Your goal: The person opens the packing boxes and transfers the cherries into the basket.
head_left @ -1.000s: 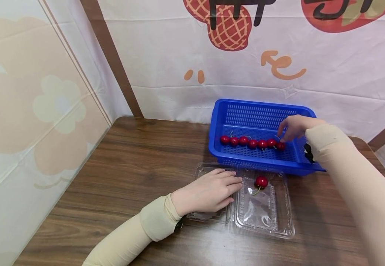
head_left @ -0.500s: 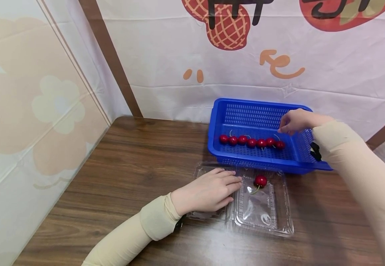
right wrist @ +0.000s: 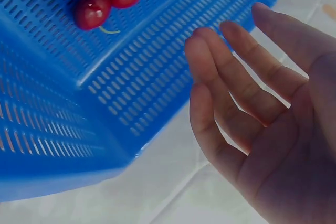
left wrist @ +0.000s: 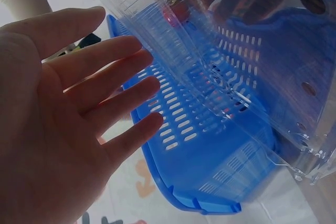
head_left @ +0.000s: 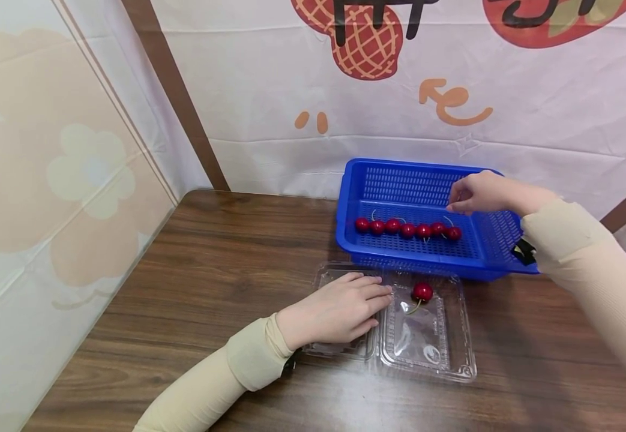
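Several red cherries [head_left: 407,230] with green stems lie in a row along the floor of a blue basket [head_left: 377,246]. Above the basket's right part hovers my right hand [head_left: 482,192], its fingers loosely bent. Nothing lies between those fingers in the right wrist view, where two whole cherries [right wrist: 92,11] show apart from the hand. My left hand [head_left: 337,311] rests on the left half of a clear plastic clamshell box [head_left: 463,336], fingers spread and nearly straight. In the clamshell's right half sits one cherry [head_left: 422,292], its stem toward me.
The brown wooden table [head_left: 210,270] carries both containers. The basket stands right behind the clamshell, near the printed cloth backdrop [head_left: 269,162]. Another printed cloth [head_left: 75,210] hangs at the left edge of the table.
My right hand has risen off the rightmost cherry and drawn slightly back, holding nothing. The basket's right end shows more now. My left hand and the cherry in the clamshell have stayed put.
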`<state>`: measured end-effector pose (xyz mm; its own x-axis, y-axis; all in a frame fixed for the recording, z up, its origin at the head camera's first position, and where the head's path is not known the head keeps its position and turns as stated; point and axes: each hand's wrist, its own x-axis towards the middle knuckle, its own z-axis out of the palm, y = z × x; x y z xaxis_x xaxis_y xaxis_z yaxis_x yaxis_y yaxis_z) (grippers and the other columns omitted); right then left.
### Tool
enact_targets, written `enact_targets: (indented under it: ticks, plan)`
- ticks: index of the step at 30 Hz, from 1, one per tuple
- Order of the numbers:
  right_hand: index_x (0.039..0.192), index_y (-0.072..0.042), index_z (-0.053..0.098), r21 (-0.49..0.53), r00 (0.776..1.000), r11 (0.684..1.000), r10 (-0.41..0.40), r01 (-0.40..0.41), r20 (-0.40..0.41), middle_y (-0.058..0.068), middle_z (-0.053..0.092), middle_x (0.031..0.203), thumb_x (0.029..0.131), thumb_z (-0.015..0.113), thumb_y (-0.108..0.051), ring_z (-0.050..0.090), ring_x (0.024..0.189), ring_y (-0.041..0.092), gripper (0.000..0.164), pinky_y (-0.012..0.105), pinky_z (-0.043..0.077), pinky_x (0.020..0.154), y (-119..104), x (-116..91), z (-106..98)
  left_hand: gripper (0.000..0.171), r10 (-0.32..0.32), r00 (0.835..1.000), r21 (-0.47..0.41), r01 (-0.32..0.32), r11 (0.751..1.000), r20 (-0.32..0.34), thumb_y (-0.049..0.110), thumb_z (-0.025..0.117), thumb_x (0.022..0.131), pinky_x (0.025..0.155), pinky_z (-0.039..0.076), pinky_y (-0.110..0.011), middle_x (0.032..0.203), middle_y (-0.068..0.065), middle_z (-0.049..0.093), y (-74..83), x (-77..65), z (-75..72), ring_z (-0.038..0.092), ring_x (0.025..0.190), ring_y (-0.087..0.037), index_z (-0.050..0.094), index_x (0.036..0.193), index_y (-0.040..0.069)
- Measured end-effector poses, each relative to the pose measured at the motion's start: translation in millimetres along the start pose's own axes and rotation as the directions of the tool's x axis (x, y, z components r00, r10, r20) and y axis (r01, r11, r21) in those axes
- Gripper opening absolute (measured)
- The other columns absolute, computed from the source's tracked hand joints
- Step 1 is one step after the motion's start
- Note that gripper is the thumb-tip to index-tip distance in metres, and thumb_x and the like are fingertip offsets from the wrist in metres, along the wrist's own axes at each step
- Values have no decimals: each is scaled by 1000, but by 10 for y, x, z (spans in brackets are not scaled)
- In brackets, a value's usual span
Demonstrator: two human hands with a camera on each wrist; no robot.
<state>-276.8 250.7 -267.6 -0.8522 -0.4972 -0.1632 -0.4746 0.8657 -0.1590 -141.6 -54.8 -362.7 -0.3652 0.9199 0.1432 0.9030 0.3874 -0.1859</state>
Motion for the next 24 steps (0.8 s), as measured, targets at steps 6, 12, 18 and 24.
enact_targets:
  ticks: [6,12,18,24]
  plan:
    - [85,-13,67,-12,996,998,-56,55,-65,-1,68,74,84,64,-27,59,67,12,15,40,53,66,-88,-95,-9,47,-4,1000,-8,4,1000,9,33,50,90,105,36,-37,134,-3,53,-5,3,1,43,125,-21,53,132,11]
    - [84,-15,66,-9,976,990,-139,140,-169,-1,68,77,82,67,-20,60,69,11,6,39,55,67,-201,-243,38,47,-2,1000,-9,2,1000,5,33,51,90,105,36,-37,134,-3,54,-2,6,15,43,125,-21,53,131,11]
    - [83,-18,65,-32,946,976,-215,213,-244,-4,68,76,79,69,-16,61,69,8,6,38,56,66,-302,-347,95,48,-4,1000,-6,4,1000,12,34,51,90,105,35,-37,135,-3,53,-3,9,20,42,126,-21,52,132,11]
    - [85,-16,65,-55,918,961,-275,271,-286,-4,68,76,77,69,-9,60,67,7,12,35,56,62,-368,-438,128,48,-3,1000,-10,3,1000,18,33,50,90,105,35,-37,135,-3,53,-6,17,13,42,126,-21,52,132,10]
